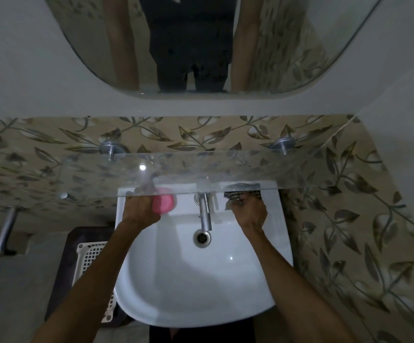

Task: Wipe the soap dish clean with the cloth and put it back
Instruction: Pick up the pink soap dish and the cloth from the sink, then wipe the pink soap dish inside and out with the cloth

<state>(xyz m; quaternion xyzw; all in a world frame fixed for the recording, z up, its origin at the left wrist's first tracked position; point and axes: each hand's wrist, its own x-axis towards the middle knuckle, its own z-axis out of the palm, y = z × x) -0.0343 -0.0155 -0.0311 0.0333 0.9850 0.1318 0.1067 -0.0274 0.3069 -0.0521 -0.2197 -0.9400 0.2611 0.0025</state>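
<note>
A: Start at the far left. What sits out beyond the left hand?

B: Left of and below the left forearm stands a white perforated plastic basket point(89, 256) on a dark mat point(60, 268), both partly hidden by the white ceramic wash basin point(201, 288). Further left, a grey metal pipe point(4, 231) runs down the wall.

A: And the left hand itself?

B: The left hand point(140, 210) is at the basin's back-left corner, fingers curled round a pink oval plastic soap dish point(163, 203). The dish lies just to the right of the knuckles, touching them, at the basin's back rim. Its far end lies under the clear glass shelf point(250, 169), whose front edge crosses just above both hands.

A: Between the hands?

B: The chrome tap point(204, 214), its spout pointing toward the person, with the round metal drain point(202, 237) just under the spout's tip.

A: The right hand?

B: The right hand point(250, 214) is at the back-right corner, fingers bunched on a dark checked cloth point(240, 195). The cloth lies just beyond the fingertips, part of it seen blurred through the shelf. Whether it rests on the basin ledge I cannot tell. The cloth and dish are well apart, with the tap between them.

A: Above the hands?

B: The leaf-patterned tiled wall point(201, 134), then a rounded wall mirror point(201, 45).
</note>
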